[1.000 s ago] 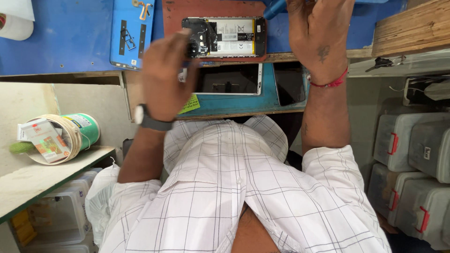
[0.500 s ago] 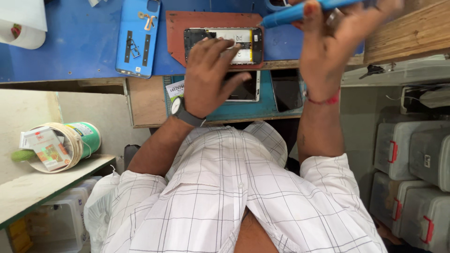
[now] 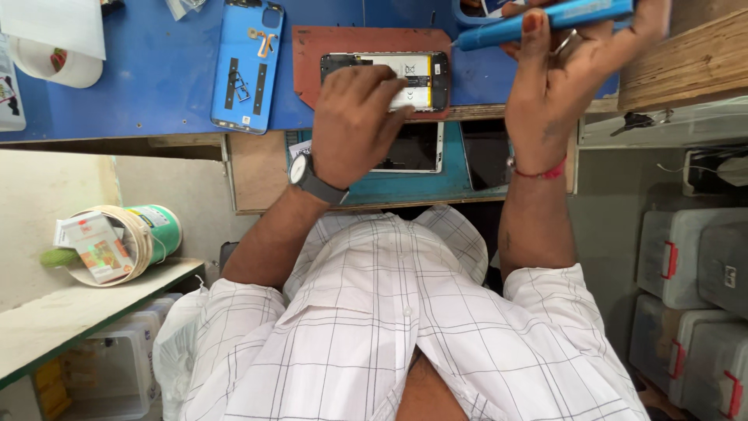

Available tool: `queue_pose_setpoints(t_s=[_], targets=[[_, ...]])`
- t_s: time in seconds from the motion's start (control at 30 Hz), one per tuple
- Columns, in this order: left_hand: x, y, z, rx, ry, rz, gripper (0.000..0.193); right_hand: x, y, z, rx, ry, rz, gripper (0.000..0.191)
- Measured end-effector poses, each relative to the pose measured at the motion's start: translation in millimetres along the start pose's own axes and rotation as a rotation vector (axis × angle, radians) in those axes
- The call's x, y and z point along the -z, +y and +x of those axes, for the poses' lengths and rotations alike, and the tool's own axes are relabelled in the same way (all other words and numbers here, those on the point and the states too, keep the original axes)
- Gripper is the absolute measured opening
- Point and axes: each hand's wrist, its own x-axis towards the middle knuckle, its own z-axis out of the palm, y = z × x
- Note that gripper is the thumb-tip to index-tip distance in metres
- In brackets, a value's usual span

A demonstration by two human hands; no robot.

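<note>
An opened phone [image 3: 427, 76] with its battery and board exposed lies on a red-brown mat [image 3: 312, 54] on the blue bench. My left hand [image 3: 354, 117], a watch on its wrist, rests on the phone's left half with the fingertips pressing on its inside. My right hand [image 3: 557, 74], with a red thread on the wrist, is raised to the right of the phone. It grips a long blue tool [image 3: 545, 19] that points left; the tip is above the phone's right end and apart from it.
A blue phone back cover [image 3: 249, 66] with small parts on it lies left of the mat. Below the bench an open drawer [image 3: 366, 195] holds a phone [image 3: 413, 148] and a dark screen [image 3: 487, 152]. A wooden board [image 3: 678, 58] lies at the right, grey bins [image 3: 693, 257] below it, and a green tin [image 3: 152, 230] at the left.
My left hand has moved up from in front of the drawer onto the opened phone. My right hand has taken hold of the blue tool and lifted it.
</note>
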Motion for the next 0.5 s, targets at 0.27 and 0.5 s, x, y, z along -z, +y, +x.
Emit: queue_pose_setpoints(t_s=[0.27,0.5], targets=[[-28.8,18.3,-11.8,-0.030,-0.195,0.300,0.082,-3.0,11.8,-8.3,-0.013,-0.011,-0.031,0.057],[-33.5,15.0,-16.2,-0.015,-0.191,0.324,0.082,-2.2,5.7,-0.2,0.017,-0.062,-0.070,0.053]])
